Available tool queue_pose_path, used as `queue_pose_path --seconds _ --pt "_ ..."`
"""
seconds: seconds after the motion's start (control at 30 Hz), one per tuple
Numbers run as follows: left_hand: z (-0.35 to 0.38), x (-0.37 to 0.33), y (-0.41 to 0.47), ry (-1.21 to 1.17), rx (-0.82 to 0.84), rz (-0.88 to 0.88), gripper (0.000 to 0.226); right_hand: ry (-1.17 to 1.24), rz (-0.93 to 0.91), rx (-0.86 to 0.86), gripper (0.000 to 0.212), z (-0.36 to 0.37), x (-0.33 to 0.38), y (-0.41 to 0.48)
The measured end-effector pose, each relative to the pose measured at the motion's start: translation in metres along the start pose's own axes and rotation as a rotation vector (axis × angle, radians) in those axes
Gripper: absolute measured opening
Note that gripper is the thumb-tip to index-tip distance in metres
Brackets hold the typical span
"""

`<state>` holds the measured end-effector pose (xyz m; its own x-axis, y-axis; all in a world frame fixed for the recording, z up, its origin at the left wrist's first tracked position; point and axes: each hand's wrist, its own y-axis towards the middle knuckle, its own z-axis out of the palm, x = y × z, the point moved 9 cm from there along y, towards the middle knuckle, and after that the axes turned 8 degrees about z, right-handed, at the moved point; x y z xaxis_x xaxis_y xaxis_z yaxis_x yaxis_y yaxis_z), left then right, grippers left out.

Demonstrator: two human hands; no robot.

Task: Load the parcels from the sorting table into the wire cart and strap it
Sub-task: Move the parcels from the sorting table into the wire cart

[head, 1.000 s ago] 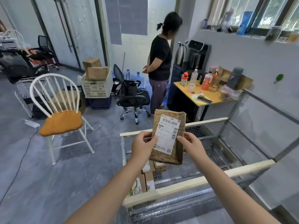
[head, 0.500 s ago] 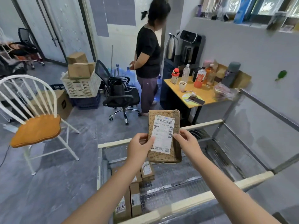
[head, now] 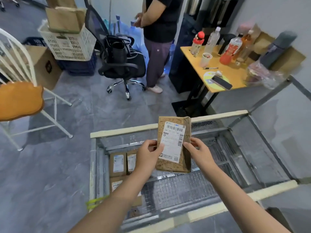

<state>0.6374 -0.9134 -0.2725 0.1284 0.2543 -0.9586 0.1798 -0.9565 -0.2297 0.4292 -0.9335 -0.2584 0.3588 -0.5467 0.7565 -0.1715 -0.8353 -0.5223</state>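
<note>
A brown cardboard parcel with a white shipping label is held upright over the wire cart. My left hand pinches its left edge, thumb on the label. My right hand grips its right edge. Below, the cart has cream padded rails and a mesh floor. Several brown labelled parcels lie on the left side of its floor; my left forearm covers some of them.
A person stands beyond the cart beside a black office chair. A yellow table with bottles stands at the right. At left are a white chair with an orange cushion, a white crate and cardboard boxes. A yellow strap hangs at the cart's near left corner.
My view has tilted down and closer over the cart, so more of its floor and the parcels inside show. The parcel stays held in both hands, now lower relative to the far rail.
</note>
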Motion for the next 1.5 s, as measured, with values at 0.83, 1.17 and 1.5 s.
queue_pose_path --seconds 0.83,1.17,1.5 --pt "0.068 0.398 0.066 0.118 -0.083 -0.507 0.016 -0.284 0.403 0.318 0.028 0.174 -0.314 0.244" --pt "0.098 0.537 0.066 0.208 -0.021 -0.606 0.004 -0.264 0.539 0.383 0.02 0.232 -0.44 0.291" --pt "0.093 0.588 0.085 0.537 -0.064 -0.495 0.017 -0.299 0.564 0.344 0.012 0.297 -0.485 0.31"
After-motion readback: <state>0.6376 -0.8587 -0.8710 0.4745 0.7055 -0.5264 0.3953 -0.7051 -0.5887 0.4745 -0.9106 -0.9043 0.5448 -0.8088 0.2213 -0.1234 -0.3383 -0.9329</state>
